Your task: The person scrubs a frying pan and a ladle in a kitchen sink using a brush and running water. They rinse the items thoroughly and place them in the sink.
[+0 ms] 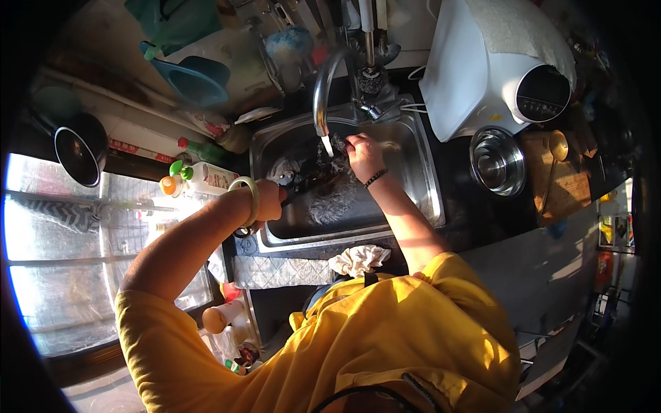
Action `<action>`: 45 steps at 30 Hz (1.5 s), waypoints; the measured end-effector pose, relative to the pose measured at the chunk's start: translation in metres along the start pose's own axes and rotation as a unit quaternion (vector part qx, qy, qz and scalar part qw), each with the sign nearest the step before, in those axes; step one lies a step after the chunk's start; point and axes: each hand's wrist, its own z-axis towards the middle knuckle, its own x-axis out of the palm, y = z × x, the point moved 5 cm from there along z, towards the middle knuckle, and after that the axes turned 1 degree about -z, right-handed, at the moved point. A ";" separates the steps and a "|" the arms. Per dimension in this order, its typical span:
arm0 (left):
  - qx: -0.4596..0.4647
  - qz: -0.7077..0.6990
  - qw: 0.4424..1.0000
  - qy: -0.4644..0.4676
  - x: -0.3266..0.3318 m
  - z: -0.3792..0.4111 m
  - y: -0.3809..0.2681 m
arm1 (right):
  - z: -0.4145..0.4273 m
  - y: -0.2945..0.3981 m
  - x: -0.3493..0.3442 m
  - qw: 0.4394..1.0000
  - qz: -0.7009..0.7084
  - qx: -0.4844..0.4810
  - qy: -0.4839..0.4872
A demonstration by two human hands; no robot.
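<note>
My left hand (268,200), with a pale bangle at its wrist, grips the black handle of a dark kitchen utensil (309,181) over the left part of the stainless steel sink (434,199). The utensil's exact kind is hard to make out against the dark basin. My right hand (365,155) pinches a dark, rough scrubber (339,143) just right of the water stream. A curved chrome faucet (321,103) pours water between my hands. Splashing water and foam lie in the basin below.
To the sink's right are a steel bowl (480,168), a white appliance (465,77) and a wooden cutting board (565,191) with a wooden spoon (559,145). Bottles (209,178) line the window side. A crumpled cloth (360,259) lies at the front edge.
</note>
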 end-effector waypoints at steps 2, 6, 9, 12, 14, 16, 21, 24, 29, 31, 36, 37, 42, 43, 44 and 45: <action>-0.012 0.007 1.000 0.009 0.005 0.001 0.003 | -0.007 0.042 -0.001 0.999 0.035 -0.032 0.000; 0.037 0.114 0.993 -0.016 0.009 0.008 0.001 | -0.015 0.098 0.006 0.989 0.088 -0.099 0.062; 0.010 0.084 0.996 -0.025 0.010 0.009 0.006 | -0.014 0.075 0.004 0.987 0.082 -0.111 0.088; 0.048 0.107 0.992 -0.042 0.013 0.011 0.009 | -0.008 -0.007 0.004 0.994 0.106 0.037 0.010; 0.068 0.144 0.986 -0.038 0.019 0.020 0.014 | -0.008 -0.039 0.011 0.991 0.087 0.096 0.020; 0.052 0.131 0.990 -0.031 0.012 0.016 0.006 | -0.008 -0.024 0.007 0.991 0.107 0.082 0.007; -0.013 0.096 0.995 0.023 -0.002 -0.003 -0.007 | -0.029 0.080 0.008 0.985 0.130 -0.060 0.092; -0.036 0.055 0.998 0.009 0.011 0.008 0.017 | -0.017 0.039 0.003 0.991 0.130 -0.001 0.025; -0.040 -0.001 0.999 -0.026 0.010 0.002 0.021 | -0.040 -0.100 0.031 0.966 0.100 0.232 0.046; -0.027 0.019 0.999 -0.022 0.019 0.003 0.031 | -0.039 -0.064 0.025 0.987 0.073 0.134 -0.046; -0.097 -0.031 0.995 0.011 0.016 -0.004 0.029 | -0.037 0.012 0.008 0.988 0.146 0.050 0.009; -0.106 -0.035 0.994 0.005 0.019 -0.004 0.033 | -0.037 0.004 0.012 0.986 0.159 0.044 0.001; -0.043 -0.014 0.998 -0.051 0.027 -0.001 0.042 | -0.047 -0.123 0.062 0.950 0.089 0.263 0.143; -0.066 -0.014 0.996 -0.054 0.028 0.000 0.042 | -0.049 -0.130 0.068 0.937 0.080 0.294 0.170; -0.040 -0.001 0.997 -0.065 0.025 -0.004 0.037 | -0.050 -0.129 0.069 0.955 0.035 0.263 0.134; -0.020 0.004 0.997 -0.069 0.028 -0.008 0.036 | -0.050 -0.113 0.066 0.970 0.059 0.219 0.088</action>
